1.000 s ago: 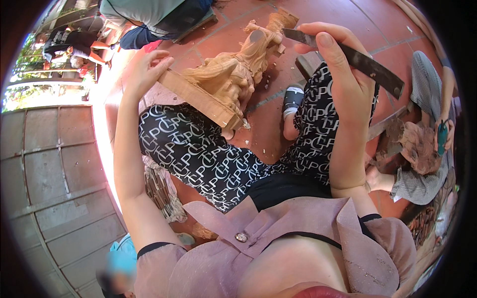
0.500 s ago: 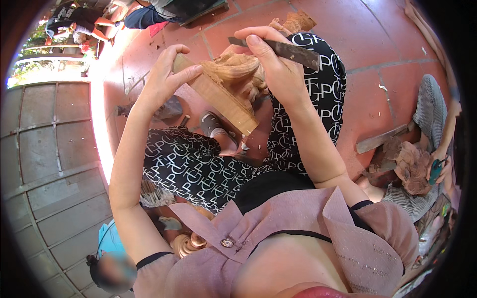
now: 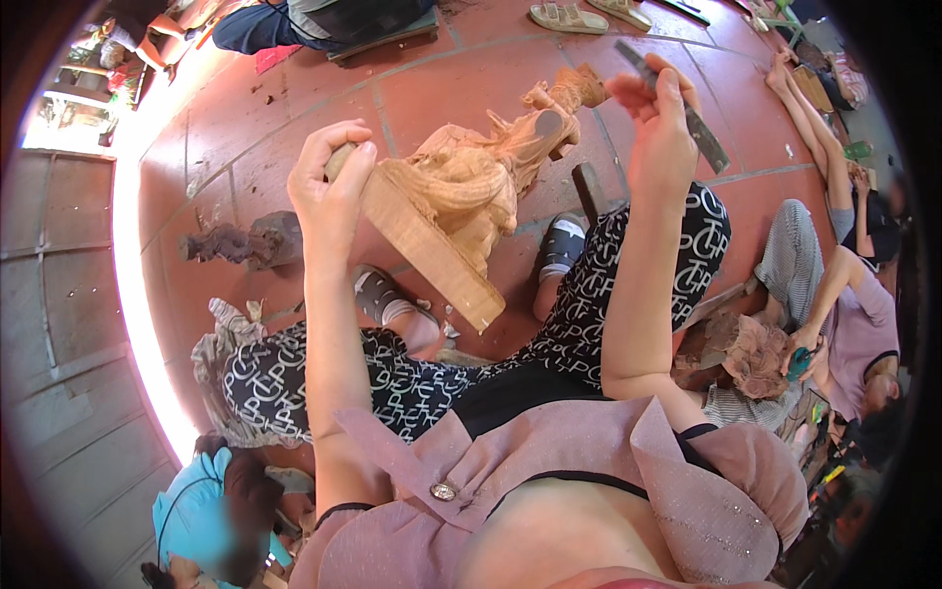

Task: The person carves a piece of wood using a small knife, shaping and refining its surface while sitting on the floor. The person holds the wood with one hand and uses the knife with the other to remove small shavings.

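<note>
A pale carved wooden figure (image 3: 463, 182) lies tilted between my knees, its thick flat base (image 3: 432, 250) turned toward me. My left hand (image 3: 334, 175) is closed round the upper left end of that base. Away from the carving, to its right, my right hand (image 3: 659, 123) is raised and grips a flat, dark metal blade (image 3: 705, 142). The blade slants across the palm, sticking out above and below the fingers, and touches nothing else. Its exact kind does not show. The figure's far end narrows and reaches over the tiled floor.
A dark carved piece (image 3: 240, 243) lies on the floor at left. Near my right foot stands a dark bar (image 3: 589, 191). At right a person works on a brown carving (image 3: 756, 358). Sandals (image 3: 569, 18) lie at the far edge; another person in blue (image 3: 201, 501) is lower left.
My right hand and the blade have moved right, off the carving, and turned more upright. The carving shows more of its length, and my left hand still grips its base. The view has shifted.
</note>
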`<state>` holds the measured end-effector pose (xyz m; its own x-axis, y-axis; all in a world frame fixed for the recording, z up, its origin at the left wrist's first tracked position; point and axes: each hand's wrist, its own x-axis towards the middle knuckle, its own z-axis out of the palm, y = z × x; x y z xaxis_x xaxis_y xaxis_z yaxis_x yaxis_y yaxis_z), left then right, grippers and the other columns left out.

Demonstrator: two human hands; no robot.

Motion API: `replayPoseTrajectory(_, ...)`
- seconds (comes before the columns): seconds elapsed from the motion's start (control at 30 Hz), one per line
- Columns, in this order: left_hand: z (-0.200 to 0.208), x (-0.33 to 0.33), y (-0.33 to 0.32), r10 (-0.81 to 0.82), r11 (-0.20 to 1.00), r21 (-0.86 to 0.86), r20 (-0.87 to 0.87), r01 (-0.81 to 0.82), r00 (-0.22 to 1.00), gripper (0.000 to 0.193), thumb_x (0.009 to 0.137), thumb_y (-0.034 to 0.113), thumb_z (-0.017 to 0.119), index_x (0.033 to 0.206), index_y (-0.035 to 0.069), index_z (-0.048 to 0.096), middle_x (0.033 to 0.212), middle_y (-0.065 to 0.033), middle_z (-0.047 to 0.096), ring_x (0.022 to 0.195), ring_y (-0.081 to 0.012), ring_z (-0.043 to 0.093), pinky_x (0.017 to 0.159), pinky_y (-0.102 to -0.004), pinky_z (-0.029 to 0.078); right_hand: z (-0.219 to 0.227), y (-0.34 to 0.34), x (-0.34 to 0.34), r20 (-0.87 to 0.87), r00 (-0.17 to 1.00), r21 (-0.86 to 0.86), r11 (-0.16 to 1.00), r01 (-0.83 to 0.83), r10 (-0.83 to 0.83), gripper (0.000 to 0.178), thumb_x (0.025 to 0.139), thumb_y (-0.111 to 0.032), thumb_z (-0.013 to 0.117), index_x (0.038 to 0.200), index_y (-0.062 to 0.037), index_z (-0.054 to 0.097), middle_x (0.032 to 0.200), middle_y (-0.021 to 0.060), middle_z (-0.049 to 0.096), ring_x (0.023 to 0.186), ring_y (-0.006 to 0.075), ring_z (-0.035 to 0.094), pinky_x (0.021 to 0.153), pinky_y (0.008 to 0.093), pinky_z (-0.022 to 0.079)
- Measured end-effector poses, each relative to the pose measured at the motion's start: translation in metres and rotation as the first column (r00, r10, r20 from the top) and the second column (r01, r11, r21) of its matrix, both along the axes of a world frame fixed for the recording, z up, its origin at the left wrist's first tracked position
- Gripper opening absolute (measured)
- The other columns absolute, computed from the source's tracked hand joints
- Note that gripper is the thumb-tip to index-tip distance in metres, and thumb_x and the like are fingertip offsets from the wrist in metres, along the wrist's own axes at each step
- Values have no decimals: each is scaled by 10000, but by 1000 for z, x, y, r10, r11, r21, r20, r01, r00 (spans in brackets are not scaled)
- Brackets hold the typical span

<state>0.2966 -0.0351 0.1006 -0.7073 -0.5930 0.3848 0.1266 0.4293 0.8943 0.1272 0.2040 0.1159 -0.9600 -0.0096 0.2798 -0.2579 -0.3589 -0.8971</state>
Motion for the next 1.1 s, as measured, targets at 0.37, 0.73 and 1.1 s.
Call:
replayPoseTrajectory(0.37,0,0,-8,-67,996,65,-18,68,998,224,748,52,690,967,14,664,965,-56,628,872,-132,583,814,-264,455,-148,-15,-74,445,857,220,959,178,-261,263,1010,-279,451,1168,-73,493,1038,137,669,896,177,649,722,288,506)
replayPoseTrajectory(0.73,-8,-6,-16,-373,883,296,-25,364,927,326,758,327,598,873,22,612,809,-18,590,789,-109,516,745,-251,392,-192,-36,-76,325,925,64,980,186,-197,210,1015,-207,435,1140,-58,513,1056,131,596,933,207,622,805,340,515)
replayPoseTrajectory(1.1,-5,35,34,-291,943,165,-16,289,957,345,688,299,644,862,5,595,769,-65,538,733,-151,507,680,-273,394,-210,-49,-69,395,919,8,1000,15,-17,252,1017,-248,426,1161,-53,493,1033,173,638,944,229,625,845,366,512)
